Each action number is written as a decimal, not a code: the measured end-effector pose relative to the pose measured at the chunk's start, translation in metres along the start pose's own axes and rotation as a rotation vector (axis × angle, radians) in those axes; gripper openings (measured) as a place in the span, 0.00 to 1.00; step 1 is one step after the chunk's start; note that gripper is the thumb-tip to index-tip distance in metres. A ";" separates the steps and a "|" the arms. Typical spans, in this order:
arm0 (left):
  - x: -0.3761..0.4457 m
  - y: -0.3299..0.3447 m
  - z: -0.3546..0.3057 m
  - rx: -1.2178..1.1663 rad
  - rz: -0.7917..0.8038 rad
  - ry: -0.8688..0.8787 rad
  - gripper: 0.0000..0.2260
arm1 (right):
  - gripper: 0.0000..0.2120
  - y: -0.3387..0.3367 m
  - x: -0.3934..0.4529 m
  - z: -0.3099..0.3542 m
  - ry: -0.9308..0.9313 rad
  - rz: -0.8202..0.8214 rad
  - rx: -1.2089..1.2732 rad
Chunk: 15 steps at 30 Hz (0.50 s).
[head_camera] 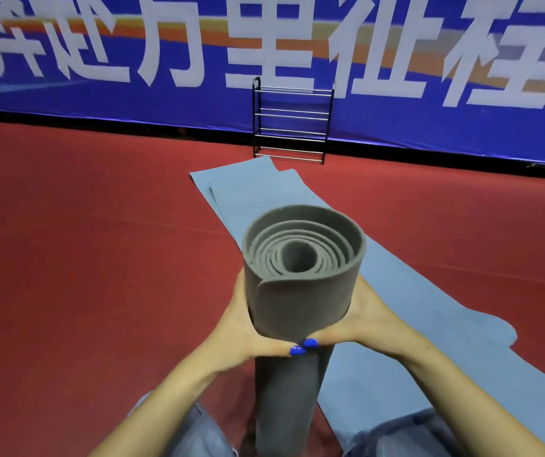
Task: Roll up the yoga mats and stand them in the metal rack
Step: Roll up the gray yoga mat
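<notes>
A rolled grey yoga mat (pixel 297 298) stands upright in front of me, its spiral end facing the camera. My left hand (pixel 251 328) grips its left side and my right hand (pixel 357 321) grips its right side, thumbs meeting at the front. Flat blue mats (pixel 396 291) lie overlapping on the red floor behind the roll, reaching toward the back wall. The black metal rack (pixel 292 122), with several chrome bars, stands against the wall just past the far end of the blue mats. No mat is in it.
Red floor (pixel 83 242) spreads to both sides. A blue banner (pixel 99 77) with large white characters covers the back wall. My knees in blue jeans (pixel 198 433) are at the bottom edge either side of the roll.
</notes>
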<state>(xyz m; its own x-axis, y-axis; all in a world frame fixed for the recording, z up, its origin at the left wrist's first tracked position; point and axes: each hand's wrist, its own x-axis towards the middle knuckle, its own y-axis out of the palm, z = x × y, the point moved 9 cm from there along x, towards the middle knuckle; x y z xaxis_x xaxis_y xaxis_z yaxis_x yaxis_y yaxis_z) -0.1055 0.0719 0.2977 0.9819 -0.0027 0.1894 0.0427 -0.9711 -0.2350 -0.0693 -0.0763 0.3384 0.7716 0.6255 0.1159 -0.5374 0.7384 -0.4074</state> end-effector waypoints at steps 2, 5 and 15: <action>-0.001 -0.008 -0.011 -0.041 -0.012 0.031 0.53 | 0.50 -0.009 -0.003 0.013 -0.036 0.001 0.020; -0.008 -0.008 -0.003 -0.074 0.032 -0.003 0.51 | 0.49 -0.008 -0.008 0.014 -0.065 0.035 0.055; -0.006 -0.009 -0.030 -0.037 -0.047 0.104 0.54 | 0.50 -0.014 -0.010 0.024 -0.052 0.006 0.034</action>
<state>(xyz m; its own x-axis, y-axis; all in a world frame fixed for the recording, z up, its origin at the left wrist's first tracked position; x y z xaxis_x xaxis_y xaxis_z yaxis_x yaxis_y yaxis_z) -0.1173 0.0731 0.3273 0.9544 0.0205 0.2979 0.0798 -0.9789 -0.1882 -0.0778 -0.0872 0.3650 0.7499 0.6416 0.1610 -0.5538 0.7421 -0.3777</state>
